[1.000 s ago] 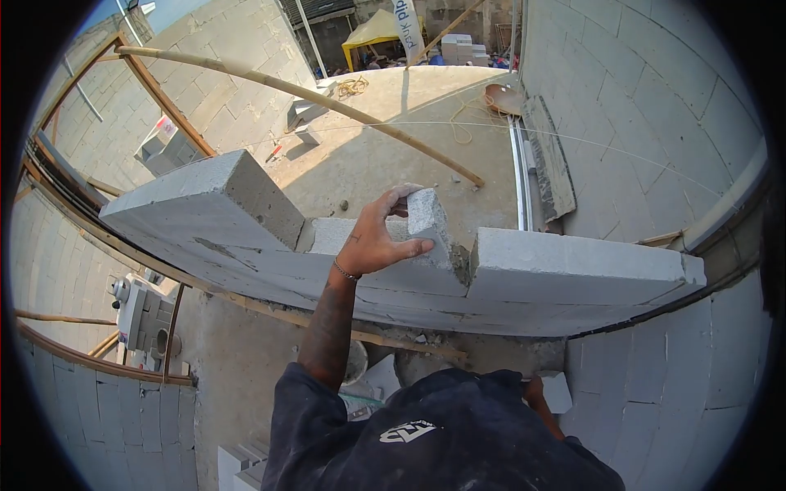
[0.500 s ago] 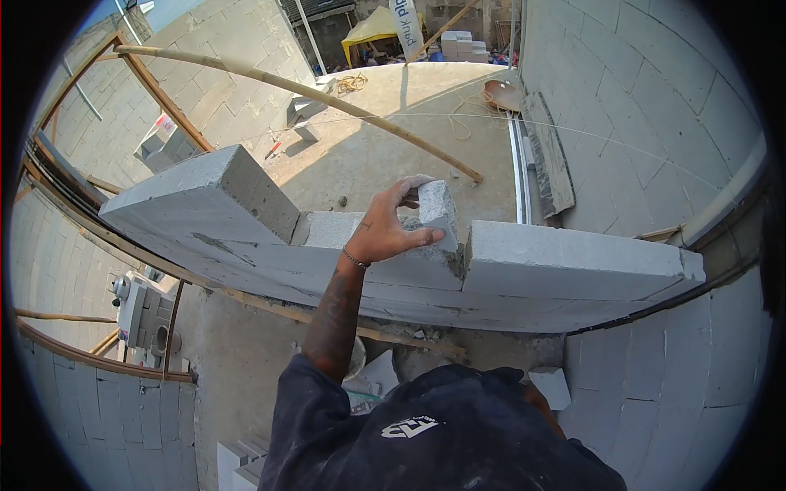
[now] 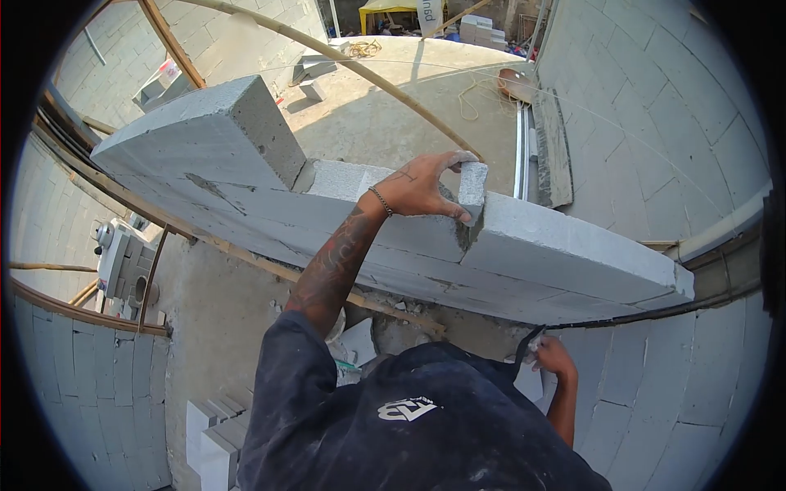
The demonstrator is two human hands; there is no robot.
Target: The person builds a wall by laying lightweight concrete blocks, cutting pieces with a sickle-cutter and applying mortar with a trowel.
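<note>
My left hand (image 3: 426,186) grips a small cut piece of grey block (image 3: 472,188) between thumb and fingers. The piece stands on the low block wall, against the end of the long block (image 3: 573,237) to its right. Left of my hand, the wall's lower course (image 3: 336,177) shows a rough top, and a taller block (image 3: 205,135) sits beyond it. My right hand (image 3: 553,358) is low at the right, beside my shirt, with its fingers closed round a dark, narrow item that I cannot make out.
A wooden pole (image 3: 360,69) slants across behind the wall. Metal profiles (image 3: 522,151) and a brown pan (image 3: 514,84) lie on the floor beyond. Stacked blocks (image 3: 217,442) are at the lower left. A thin string crosses above the wall.
The cut piece has moved right, up against the long block, with my left hand still on it. My right hand has come into view. The camera view has shifted.
</note>
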